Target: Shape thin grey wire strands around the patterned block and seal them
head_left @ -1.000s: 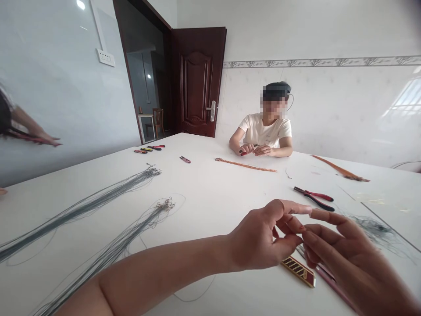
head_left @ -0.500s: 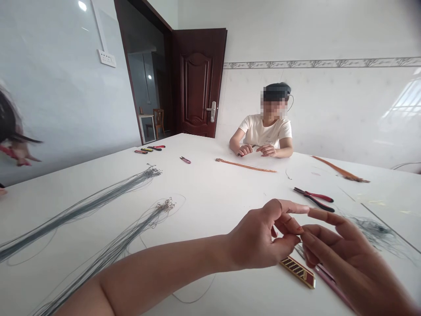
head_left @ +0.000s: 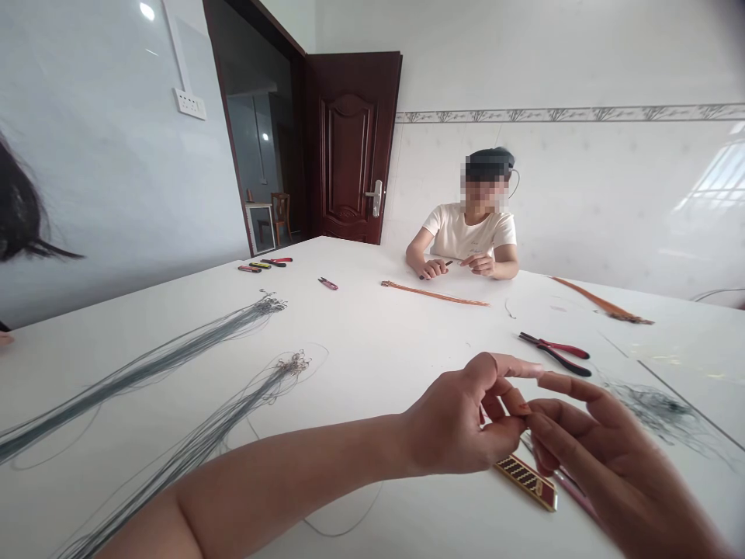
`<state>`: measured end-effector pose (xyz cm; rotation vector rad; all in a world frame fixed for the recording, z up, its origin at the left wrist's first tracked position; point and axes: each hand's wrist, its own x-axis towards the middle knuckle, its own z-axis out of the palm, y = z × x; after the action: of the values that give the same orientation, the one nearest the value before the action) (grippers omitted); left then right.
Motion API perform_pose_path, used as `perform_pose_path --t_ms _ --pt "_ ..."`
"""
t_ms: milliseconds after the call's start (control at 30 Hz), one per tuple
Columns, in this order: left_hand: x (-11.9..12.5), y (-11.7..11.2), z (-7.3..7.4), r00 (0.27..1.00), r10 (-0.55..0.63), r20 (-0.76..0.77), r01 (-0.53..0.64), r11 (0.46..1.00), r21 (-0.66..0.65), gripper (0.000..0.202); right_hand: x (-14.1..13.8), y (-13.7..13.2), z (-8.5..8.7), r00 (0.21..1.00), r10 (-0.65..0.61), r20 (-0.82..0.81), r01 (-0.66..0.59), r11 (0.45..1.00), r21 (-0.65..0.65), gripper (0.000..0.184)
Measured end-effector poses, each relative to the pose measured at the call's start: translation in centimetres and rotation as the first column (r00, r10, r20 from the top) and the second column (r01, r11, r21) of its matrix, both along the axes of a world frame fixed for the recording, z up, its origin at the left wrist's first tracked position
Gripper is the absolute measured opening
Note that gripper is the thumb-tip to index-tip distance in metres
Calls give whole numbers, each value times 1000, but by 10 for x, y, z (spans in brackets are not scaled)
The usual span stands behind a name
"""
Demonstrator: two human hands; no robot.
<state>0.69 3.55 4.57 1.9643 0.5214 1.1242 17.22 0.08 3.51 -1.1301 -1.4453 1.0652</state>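
Observation:
My left hand (head_left: 459,411) and my right hand (head_left: 599,458) hover close together above the white table (head_left: 372,334), fingertips almost meeting. Between them I cannot make out any held item; a very thin strand could be hidden. Just below them lies a dark red and gold rectangular case (head_left: 527,481), with a long pink tool (head_left: 573,491) partly behind my right hand. Red-handled pliers (head_left: 556,353) rest beyond my fingers. Under my left forearm runs a bundle of thin grey wires (head_left: 215,435), with a second bundle (head_left: 145,361) farther left.
A co-worker across the table holds a small dark item, near an orange strand bundle (head_left: 436,295). Another orange bundle (head_left: 605,309), small pink snips (head_left: 327,283) and several utility knives (head_left: 261,264) lie farther off. Another person's hair (head_left: 17,210) shows at the left.
My fingers have curled slightly closer together. The person at the left has moved out of view, leaving only hair, and their hand is gone.

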Motion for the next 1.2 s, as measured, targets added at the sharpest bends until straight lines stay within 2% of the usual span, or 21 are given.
perform_pose_path --t_ms 300,467,733,967,1100,1200 --pt "0 2 -1 1000 16 -15 -16 999 27 47 -14 -6 12 996 -58 -66 58 998 -2 43" --pt "1 2 0 1000 3 -11 -3 1000 16 52 -19 -8 17 995 -81 -58 82 996 17 38" --pt "1 3 7 1000 -30 -7 28 984 -178 46 -13 -6 18 995 -91 -27 91 996 -1 39" --pt "0 3 5 999 -19 -33 12 979 -203 48 -11 -2 13 999 -16 -31 15 1000 -6 36" --pt "-1 2 8 1000 3 -4 -4 969 -247 47 -9 -3 14 997 -67 -42 67 998 9 32" --pt "-2 2 11 1000 16 24 -8 958 -288 48 -10 -5 16 995 -90 -48 91 996 14 37"
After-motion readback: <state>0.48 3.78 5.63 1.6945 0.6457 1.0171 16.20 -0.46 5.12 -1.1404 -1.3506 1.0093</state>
